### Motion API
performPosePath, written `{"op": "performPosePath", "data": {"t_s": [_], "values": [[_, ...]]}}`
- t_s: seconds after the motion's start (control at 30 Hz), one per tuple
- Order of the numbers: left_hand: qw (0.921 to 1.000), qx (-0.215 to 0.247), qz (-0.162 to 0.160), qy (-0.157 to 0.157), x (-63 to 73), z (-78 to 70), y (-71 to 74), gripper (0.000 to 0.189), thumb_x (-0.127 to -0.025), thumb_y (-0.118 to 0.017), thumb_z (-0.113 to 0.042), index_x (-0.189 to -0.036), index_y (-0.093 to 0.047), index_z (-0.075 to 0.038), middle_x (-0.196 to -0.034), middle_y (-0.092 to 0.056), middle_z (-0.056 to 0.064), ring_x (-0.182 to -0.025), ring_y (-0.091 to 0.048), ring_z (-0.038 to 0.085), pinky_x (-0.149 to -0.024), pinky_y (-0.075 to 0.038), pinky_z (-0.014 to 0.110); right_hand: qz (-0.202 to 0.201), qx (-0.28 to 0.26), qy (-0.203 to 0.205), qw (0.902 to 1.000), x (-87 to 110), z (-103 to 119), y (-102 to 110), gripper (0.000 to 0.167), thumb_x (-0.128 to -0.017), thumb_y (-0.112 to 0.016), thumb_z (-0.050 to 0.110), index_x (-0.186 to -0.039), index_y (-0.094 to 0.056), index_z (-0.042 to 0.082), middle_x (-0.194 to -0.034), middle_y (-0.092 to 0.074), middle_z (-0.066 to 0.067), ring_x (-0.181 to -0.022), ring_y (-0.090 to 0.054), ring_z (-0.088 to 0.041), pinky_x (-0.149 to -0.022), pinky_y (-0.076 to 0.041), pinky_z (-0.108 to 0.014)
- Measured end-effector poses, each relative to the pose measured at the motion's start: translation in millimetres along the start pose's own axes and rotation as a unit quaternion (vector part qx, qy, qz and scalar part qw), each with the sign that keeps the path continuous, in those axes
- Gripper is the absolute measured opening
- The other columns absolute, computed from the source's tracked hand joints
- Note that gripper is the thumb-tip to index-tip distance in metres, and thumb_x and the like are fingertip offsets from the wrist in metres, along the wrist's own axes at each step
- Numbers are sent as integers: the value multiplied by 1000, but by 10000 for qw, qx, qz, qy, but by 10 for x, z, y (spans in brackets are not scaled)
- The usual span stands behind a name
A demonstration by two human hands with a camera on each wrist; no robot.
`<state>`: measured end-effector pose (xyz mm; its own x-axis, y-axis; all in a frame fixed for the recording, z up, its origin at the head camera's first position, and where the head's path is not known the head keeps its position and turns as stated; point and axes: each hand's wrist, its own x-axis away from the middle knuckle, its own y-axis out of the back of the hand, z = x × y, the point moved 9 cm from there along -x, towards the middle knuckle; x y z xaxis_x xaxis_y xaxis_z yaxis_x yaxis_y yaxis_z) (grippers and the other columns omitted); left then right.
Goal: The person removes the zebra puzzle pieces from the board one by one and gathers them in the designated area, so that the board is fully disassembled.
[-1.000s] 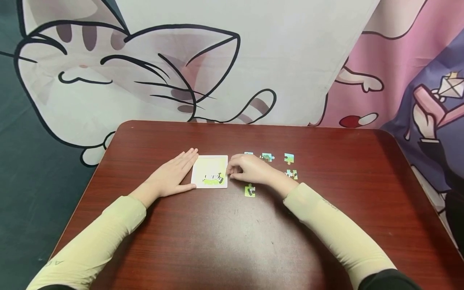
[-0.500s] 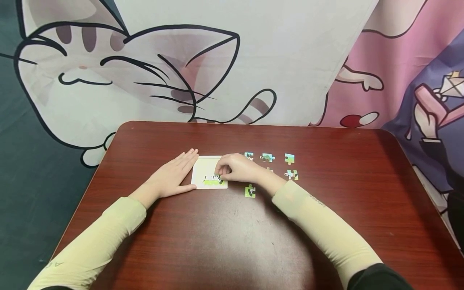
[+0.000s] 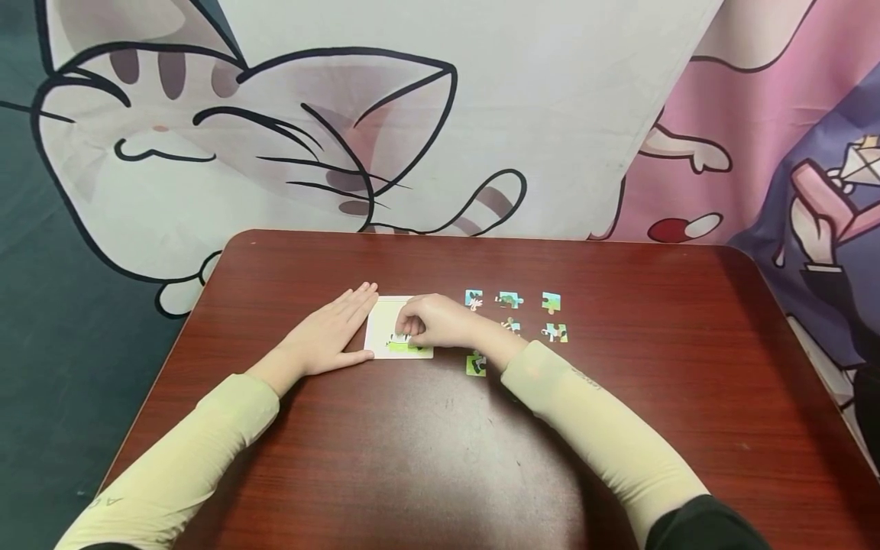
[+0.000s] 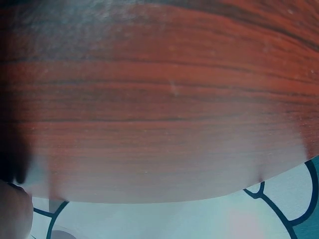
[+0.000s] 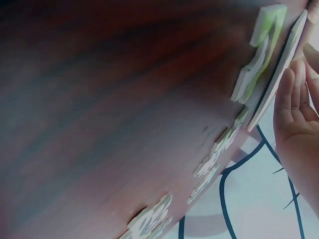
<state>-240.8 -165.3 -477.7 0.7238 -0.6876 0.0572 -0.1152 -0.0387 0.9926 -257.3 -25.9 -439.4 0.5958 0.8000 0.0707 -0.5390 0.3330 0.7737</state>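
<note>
My left hand point(image 3: 312, 336) lies flat beside a small white puzzle tray point(image 3: 374, 313), fingertips and thumb at its left corners. Part of a zebra-and-green picture point(image 3: 399, 347) shows in the tray's lower part. Over the tray, my right hand point(image 3: 440, 319) has curled fingers and pinches what looks like a puzzle piece, mostly hidden by the fingers. Loose puzzle pieces lie right of the tray: one green point(image 3: 476, 364) nearest, others behind, such as a blue one point(image 3: 473, 298) and a green-blue one point(image 3: 551, 302). The right wrist view shows the tray point(image 5: 279, 74) edge-on.
The brown wooden table point(image 3: 440, 458) has a rounded far edge. Beyond it hangs a white cloth point(image 3: 550, 114) with a cat drawing. A pink cloth point(image 3: 722, 137) is at the right. The left wrist view holds mostly tabletop point(image 4: 169, 114).
My right hand has moved left from the tray's right edge to over its middle. The loose pieces behind it are more exposed. My left hand stays in place.
</note>
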Motion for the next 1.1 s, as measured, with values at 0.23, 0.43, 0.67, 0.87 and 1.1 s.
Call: {"op": "performPosePath", "data": {"t_s": [0.23,0.43,0.67,0.87,1.1], "values": [[10000,-13,24,10,-4,0,-12,102,-100,-59,-61,-168,-18,3,-179,-14,18,-167,-14,32,-136,-20,49,121,93,-142,9998,-28,-6,-44,20,-88,-82,3,-106,-76,7,-99,-72,-3,-88,-65,-10,-81,-54,-17],[10000,7,9,3,-2,-3,-8,101,-100,-59,-60,-168,-19,3,-179,-14,18,-167,-15,32,-136,-21,49,173,197,-151,9995,-54,-29,-82,21,-86,-84,5,-106,-76,8,-99,-71,-3,-88,-65,-9,-81,-54,-17],[10000,3,12,-6,-3,-14,3,101,-100,-60,-60,-168,-19,4,-179,-14,18,-167,-15,33,-136,-21,49,233,95,-209,9995,-60,-35,-96,23,-86,-85,4,-107,-76,6,-99,-71,-4,-88,-65,-10,-81,-54,-17],[10000,-11,15,-16,-4,-13,5,101,-100,-60,-60,-167,-19,4,-178,-14,19,-167,-15,33,-136,-21,49,178,-45,-243,9995,-52,-41,-107,25,-87,-84,2,-110,-76,5,-100,-72,-5,-88,-65,-11,-81,-54,-16],[10000,3,13,5,-2,-15,20,101,-100,-60,-60,-167,-20,4,-178,-15,19,-167,-16,33,-136,-21,49,75,-65,-187,9998,-44,-48,-114,27,-86,-83,0,-112,-76,4,-99,-70,-5,-88,-63,-10,-80,-53,-15]]}}
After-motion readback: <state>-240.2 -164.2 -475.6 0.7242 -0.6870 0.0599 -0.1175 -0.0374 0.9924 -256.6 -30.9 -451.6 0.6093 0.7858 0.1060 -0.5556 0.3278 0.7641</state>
